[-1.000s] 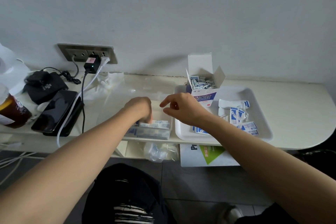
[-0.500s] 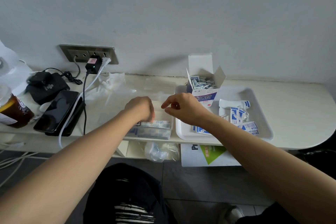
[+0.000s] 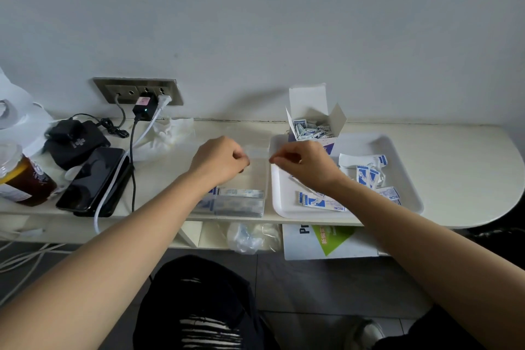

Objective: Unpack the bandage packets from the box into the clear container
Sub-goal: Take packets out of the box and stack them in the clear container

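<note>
The clear container [image 3: 257, 179] sits at the shelf's front edge with several bandage packets [image 3: 241, 194] lying along its near wall. Above its far part, my left hand [image 3: 218, 162] and my right hand [image 3: 305, 165] face each other with curled fingers. Each pinches one end of a pale strip [image 3: 258, 153] that looks like a bandage packet. The open white box [image 3: 312, 129] full of packets stands at the back left of the white tray [image 3: 397, 150]. Loose blue-and-white packets [image 3: 369, 176] lie on that tray.
A black phone [image 3: 93, 179] on a dark case, chargers and cables at the wall socket [image 3: 139, 91], a black pouch [image 3: 74, 139] and a brown jar [image 3: 20, 179] crowd the left. Crumpled plastic [image 3: 170, 136] lies behind the container. Below the shelf are a bag and a printed sheet.
My left hand has lifted out of the container's front part. My right hand has drawn slightly right, and the pale strip now shows stretched between the two hands.
</note>
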`<control>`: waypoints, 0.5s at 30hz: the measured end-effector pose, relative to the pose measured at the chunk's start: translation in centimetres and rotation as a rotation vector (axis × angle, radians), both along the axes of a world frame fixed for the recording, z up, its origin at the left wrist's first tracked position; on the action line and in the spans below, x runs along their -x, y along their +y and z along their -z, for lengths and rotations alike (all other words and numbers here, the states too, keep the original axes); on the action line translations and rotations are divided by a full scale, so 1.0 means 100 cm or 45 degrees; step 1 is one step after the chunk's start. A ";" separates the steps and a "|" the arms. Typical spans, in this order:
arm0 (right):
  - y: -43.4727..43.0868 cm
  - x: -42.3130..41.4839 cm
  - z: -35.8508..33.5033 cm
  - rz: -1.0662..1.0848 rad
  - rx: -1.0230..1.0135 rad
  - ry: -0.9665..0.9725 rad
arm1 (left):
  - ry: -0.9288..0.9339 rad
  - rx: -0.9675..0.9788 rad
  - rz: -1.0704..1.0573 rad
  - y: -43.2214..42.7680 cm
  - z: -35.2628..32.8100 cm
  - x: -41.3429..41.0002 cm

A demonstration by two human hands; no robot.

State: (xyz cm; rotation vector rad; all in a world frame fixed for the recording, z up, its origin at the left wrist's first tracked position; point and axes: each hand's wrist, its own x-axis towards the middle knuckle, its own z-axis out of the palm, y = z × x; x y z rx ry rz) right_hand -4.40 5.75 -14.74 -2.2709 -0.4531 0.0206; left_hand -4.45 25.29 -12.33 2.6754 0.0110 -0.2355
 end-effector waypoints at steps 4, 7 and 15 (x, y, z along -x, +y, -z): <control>-0.045 -0.002 0.008 0.238 0.049 0.008 | -0.276 0.141 0.099 -0.039 -0.017 0.011; -0.085 -0.001 0.013 0.343 0.151 0.073 | -0.303 0.216 0.291 -0.079 -0.014 0.014; -0.149 0.017 0.023 0.223 0.374 0.262 | -0.103 -0.109 0.661 -0.131 0.049 0.007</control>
